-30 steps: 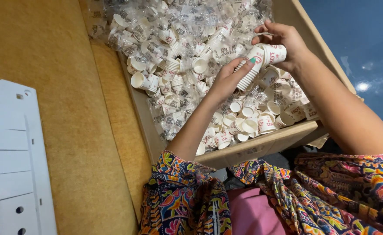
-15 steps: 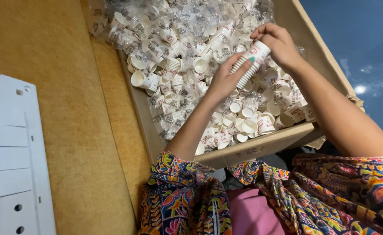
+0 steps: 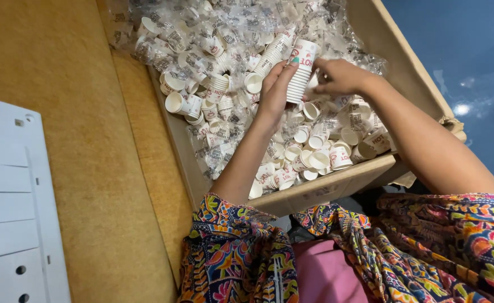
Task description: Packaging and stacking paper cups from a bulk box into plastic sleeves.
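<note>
A large cardboard box (image 3: 336, 188) in front of me holds many small white paper cups (image 3: 320, 160), loose and in clear plastic wrapping. My left hand (image 3: 275, 92) grips a nested stack of white cups (image 3: 301, 70) with red print, held nearly upright over the box. Just right of the stack, my right hand (image 3: 339, 76) has its fingers drawn together, fingertips close to the stack and the wrapping around it. Whether it pinches anything is unclear.
A tan surface (image 3: 62, 140) lies left of the box. A white panel with holes (image 3: 11, 207) sits at the lower left. Blue floor (image 3: 471, 62) shows at the right. My patterned sleeves and pink cloth (image 3: 325, 275) fill the bottom.
The cup stack has shifted left and turned more upright. My right hand, which held the stack's top a second ago, has come off it and now sits to its right.
</note>
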